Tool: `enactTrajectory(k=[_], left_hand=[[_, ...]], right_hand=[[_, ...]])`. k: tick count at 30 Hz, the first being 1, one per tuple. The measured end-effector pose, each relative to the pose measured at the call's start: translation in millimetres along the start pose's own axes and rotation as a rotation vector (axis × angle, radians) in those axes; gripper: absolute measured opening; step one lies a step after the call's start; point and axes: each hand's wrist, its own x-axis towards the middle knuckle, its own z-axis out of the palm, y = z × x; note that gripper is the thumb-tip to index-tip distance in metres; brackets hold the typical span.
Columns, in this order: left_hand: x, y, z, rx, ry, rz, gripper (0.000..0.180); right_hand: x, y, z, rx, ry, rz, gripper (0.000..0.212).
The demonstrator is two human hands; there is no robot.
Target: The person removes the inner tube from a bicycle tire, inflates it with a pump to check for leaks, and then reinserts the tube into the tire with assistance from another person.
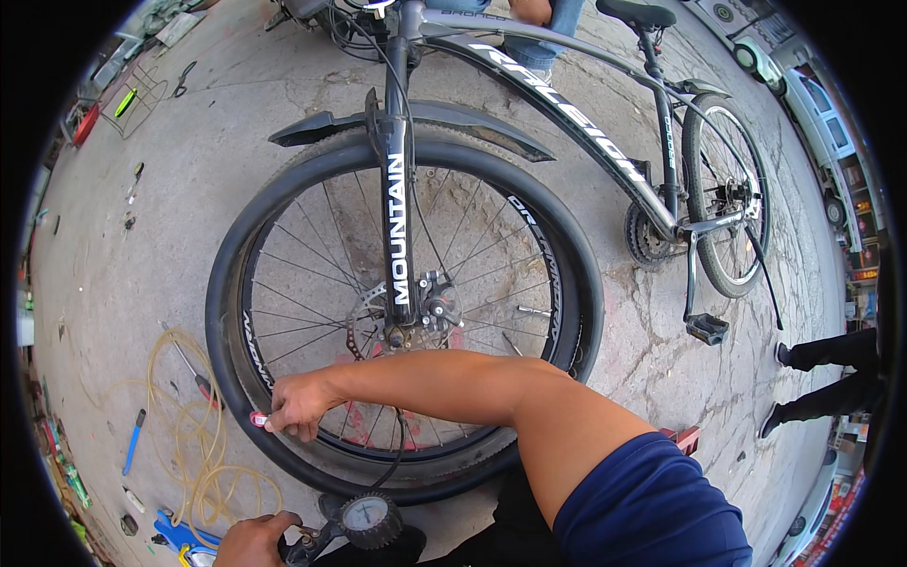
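Observation:
My left hand (253, 543), at the lower edge, is closed around the handle of a tyre inflator (367, 515) with a round dial gauge. The inflator's dark hose rises toward the front wheel. My right arm reaches across that wheel to the left. My right hand (304, 402) pinches a small red-and-white piece (259, 420), too small to name, against a smooth black inner tube (223, 312). The tube runs around the outside of the spoked rim (248, 283). The bicycle's black fork (398, 217) stands over the wheel hub. Part of the rim is hidden behind my right forearm.
A coiled yellowish hose (203, 472), a screwdriver (202, 386) and a blue-handled tool (135, 439) lie on the left. Behind the frame, another person's jeans (553, 28) and hand show. Another person's dark trousers (831, 373) are at right, below a parked vehicle (820, 118).

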Motion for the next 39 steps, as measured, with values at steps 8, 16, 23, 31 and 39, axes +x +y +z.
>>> enactTrajectory(k=[8, 16, 23, 31, 39], left_hand=[[1, -4, 1, -0.003, -0.017, -0.011, 0.048], [5, -1, -3, 0.009, -0.020, 0.031, 0.051], [-4, -7, -4, 0.045, -0.120, -0.022, 0.069], [-6, -1, -14, 0.092, -0.210, -0.097, 0.072], [-13, -43, 14, 0.071, -0.154, -0.058, 0.072]], right_hand=[[5, 4, -1, 0.015, -0.007, 0.004, 0.045], [-4, -2, -5, -0.036, -0.004, -0.012, 0.047], [-10, -9, -7, -0.066, -0.037, 0.018, 0.054], [-11, -20, -7, -0.065, -0.064, 0.091, 0.052], [-28, -38, 0, -0.107, -0.095, 0.048, 0.046]])
